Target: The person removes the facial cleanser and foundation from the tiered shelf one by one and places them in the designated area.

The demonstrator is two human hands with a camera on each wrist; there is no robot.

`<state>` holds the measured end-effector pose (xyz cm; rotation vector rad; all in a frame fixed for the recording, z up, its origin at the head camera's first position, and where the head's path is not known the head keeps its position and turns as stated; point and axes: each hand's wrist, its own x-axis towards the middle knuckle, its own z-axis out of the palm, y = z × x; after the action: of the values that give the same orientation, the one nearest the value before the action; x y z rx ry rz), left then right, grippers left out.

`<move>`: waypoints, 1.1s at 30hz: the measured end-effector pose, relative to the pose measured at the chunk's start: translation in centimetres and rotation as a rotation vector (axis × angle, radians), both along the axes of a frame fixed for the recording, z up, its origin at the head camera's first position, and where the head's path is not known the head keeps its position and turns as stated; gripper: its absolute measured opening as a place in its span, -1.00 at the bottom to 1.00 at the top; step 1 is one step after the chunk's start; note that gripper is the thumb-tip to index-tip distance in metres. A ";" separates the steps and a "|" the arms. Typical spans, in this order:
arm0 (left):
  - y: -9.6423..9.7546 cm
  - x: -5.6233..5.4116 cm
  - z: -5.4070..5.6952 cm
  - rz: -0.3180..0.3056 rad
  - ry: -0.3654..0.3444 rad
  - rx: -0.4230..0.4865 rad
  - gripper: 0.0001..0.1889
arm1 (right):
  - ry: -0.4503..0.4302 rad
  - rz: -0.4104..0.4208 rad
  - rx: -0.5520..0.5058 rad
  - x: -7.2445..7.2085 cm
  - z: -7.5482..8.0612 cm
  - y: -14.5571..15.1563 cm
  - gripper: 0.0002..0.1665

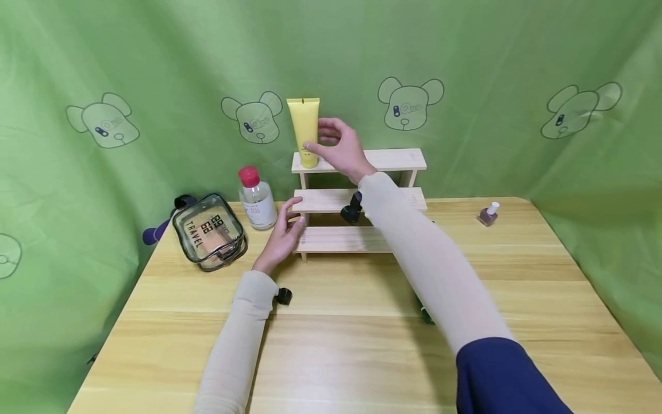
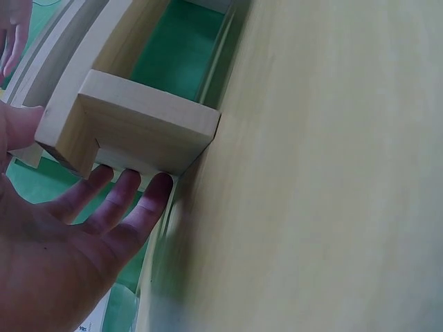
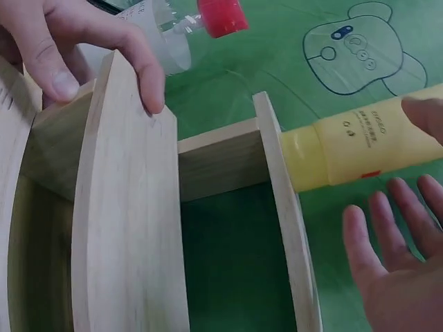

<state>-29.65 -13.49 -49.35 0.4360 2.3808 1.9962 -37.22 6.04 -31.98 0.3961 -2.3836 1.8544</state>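
A yellow squeeze tube (image 1: 304,129) stands upright on its cap at the left end of the top tier of a three-tier wooden display rack (image 1: 341,239). My right hand (image 1: 342,150) is beside the tube, with the thumb over its front. In the right wrist view, the fingers (image 3: 387,235) are spread apart from the tube (image 3: 353,138). At the rack's left end, my left hand (image 1: 279,238) holds it. Its index finger hooks the middle tier's edge, and other fingertips (image 2: 156,190) touch the end panel from the side.
Left of the rack stands a clear bottle (image 1: 258,204) with a red cap. Beside it lies a clear travel pouch (image 1: 209,233), with a purple object (image 1: 155,233) behind. A nail polish bottle (image 1: 488,214) stands at right. My right forearm mostly hides a green object (image 1: 426,315).
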 end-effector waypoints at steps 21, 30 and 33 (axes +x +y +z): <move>-0.1 0.0 -0.1 -0.003 -0.012 0.000 -0.41 | 0.091 -0.020 0.249 -0.7 -1.0 -1.4 -0.36; 0.0 0.1 0.1 -0.006 -0.009 0.002 -0.40 | 0.059 -0.035 0.326 -0.9 -0.5 -1.3 -0.52; 0.0 0.1 0.1 -0.009 -0.010 0.000 -0.41 | 0.021 -0.082 0.323 -0.8 -0.3 -1.1 -0.39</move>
<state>-29.54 -13.49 -49.23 0.4347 2.3687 1.9906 -38.02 4.91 -32.28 0.3334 -2.6449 1.4249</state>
